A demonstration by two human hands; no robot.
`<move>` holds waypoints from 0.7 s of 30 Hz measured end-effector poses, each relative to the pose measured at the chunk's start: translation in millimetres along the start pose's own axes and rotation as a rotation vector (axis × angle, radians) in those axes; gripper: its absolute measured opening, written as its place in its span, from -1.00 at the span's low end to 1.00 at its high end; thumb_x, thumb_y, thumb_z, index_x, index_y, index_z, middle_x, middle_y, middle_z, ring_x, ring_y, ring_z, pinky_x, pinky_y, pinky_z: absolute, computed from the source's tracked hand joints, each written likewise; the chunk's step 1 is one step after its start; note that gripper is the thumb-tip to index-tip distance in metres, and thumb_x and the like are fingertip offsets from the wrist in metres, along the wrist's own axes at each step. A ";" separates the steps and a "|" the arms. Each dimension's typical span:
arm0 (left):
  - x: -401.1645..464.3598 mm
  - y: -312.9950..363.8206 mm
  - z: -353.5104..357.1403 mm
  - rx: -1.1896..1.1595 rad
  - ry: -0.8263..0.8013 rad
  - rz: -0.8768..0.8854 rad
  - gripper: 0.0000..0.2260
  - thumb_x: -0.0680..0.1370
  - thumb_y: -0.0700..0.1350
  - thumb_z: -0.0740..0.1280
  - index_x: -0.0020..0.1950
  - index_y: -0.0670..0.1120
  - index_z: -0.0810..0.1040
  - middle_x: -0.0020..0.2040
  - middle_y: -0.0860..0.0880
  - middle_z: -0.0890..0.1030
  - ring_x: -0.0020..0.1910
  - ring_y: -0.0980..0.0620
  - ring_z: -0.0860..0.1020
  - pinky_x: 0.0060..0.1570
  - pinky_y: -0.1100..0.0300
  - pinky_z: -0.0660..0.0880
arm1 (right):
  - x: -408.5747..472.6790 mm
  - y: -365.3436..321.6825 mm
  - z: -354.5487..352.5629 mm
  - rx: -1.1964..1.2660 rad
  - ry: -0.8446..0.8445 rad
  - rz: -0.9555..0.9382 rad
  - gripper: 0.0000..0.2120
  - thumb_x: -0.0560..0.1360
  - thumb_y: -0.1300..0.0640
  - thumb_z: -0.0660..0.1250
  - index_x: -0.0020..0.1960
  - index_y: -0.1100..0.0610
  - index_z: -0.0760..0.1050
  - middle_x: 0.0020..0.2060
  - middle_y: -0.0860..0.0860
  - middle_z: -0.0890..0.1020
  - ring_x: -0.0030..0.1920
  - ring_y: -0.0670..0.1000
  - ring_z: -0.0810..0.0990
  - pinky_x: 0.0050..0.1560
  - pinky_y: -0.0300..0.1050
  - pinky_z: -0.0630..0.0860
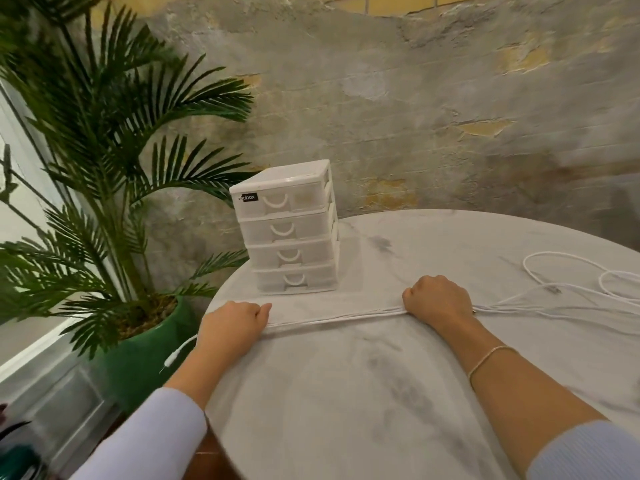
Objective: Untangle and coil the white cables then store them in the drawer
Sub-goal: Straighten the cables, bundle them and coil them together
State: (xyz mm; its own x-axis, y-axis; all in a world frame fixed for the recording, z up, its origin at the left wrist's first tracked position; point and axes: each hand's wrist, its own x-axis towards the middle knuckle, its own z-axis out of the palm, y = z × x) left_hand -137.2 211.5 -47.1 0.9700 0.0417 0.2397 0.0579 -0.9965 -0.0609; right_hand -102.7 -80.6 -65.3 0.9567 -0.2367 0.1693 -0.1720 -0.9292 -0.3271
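Observation:
White cables [332,319] lie stretched in a straight bundle across the marble table [346,393] between my two hands. My left hand [232,327] grips one end at the table's left edge, and a cable plug [172,358] dangles past the edge below it. My right hand [437,299] grips the bundle further right. Beyond it, loose cable loops [588,282] trail off to the right. A white drawer unit [287,228] with several shut drawers stands upright behind my hands.
A potted palm [104,202] in a green pot [145,344] stands left of the table, close to its edge. A rough plastered wall runs behind the table. A window sill lies at the far left.

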 end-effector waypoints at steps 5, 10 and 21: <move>1.8 -48.6 2.3 0.220 -0.036 -0.074 -0.68 0.67 -0.04 0.00 0.39 0.07 0.36 0.11 0.03 0.58 0.01 0.06 0.57 0.03 0.10 0.57 | -0.1 0.4 -0.6 -0.004 -0.010 -0.003 -0.69 0.55 0.09 0.08 0.11 0.19 0.52 0.08 0.12 0.58 0.08 0.15 0.55 -0.06 -0.11 0.37; 7.2 -47.0 6.5 0.258 -0.089 -0.022 -0.68 0.67 -0.02 0.00 0.40 0.01 0.33 0.18 0.00 0.55 0.09 0.04 0.56 0.12 0.11 0.53 | -1.3 -2.7 -0.2 -0.014 -0.028 -0.019 -0.70 0.56 0.10 0.07 0.09 0.18 0.52 0.07 0.11 0.57 0.08 0.13 0.55 -0.07 -0.11 0.35; 20.2 41.8 12.3 -0.214 0.317 0.322 -0.81 0.54 -0.17 0.18 -0.07 -0.17 0.58 -0.11 -0.13 0.58 -0.08 -0.19 0.57 -0.11 0.06 0.49 | 0.7 -3.1 -0.2 -0.036 -0.054 -0.027 -0.71 0.56 0.12 0.07 0.15 0.17 0.50 0.12 0.09 0.56 0.12 0.13 0.54 -0.01 -0.11 0.37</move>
State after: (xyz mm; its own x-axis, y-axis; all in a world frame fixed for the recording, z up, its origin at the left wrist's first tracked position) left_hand -112.3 171.6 -56.7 0.8095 -0.2612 0.5258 -0.3142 -0.9493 0.0122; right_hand -101.6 -77.9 -64.0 0.9722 -0.1967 0.1271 -0.1534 -0.9449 -0.2892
